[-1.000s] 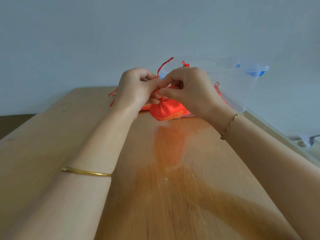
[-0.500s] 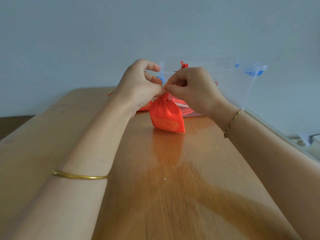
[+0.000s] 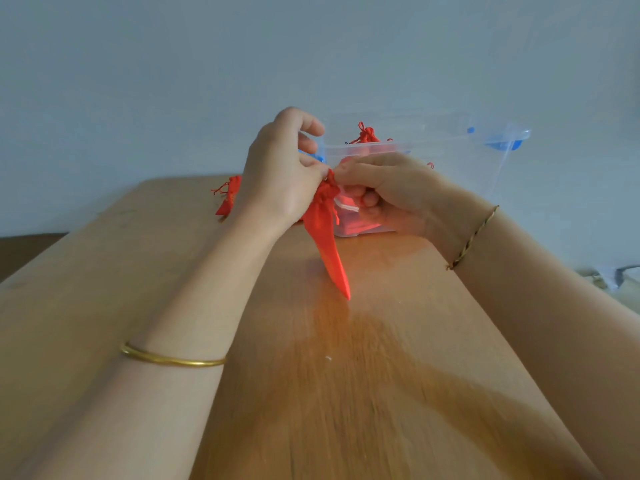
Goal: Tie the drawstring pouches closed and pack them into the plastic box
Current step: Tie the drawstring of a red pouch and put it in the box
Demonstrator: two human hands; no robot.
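A red drawstring pouch [image 3: 329,244] hangs edge-on above the wooden table [image 3: 346,375], its gathered neck held between both hands. My left hand [image 3: 280,174] pinches the neck from the left. My right hand [image 3: 388,195] pinches the cord at the neck from the right, fingers curled. Behind them stands the clear plastic box [image 3: 450,157] with blue latches; a tied red pouch [image 3: 367,135] pokes up inside it and more red shows through its wall. Another red pouch [image 3: 228,199] lies on the table left of my left hand.
A pale wall rises right behind the table's far edge. The box's blue latch [image 3: 502,144] sticks out at the right. Some small grey objects [image 3: 613,275] lie off the table's right side.
The held pouch has turned from face-on to edge-on and hangs lower. Both hands stay at its neck, slightly higher than a second ago.
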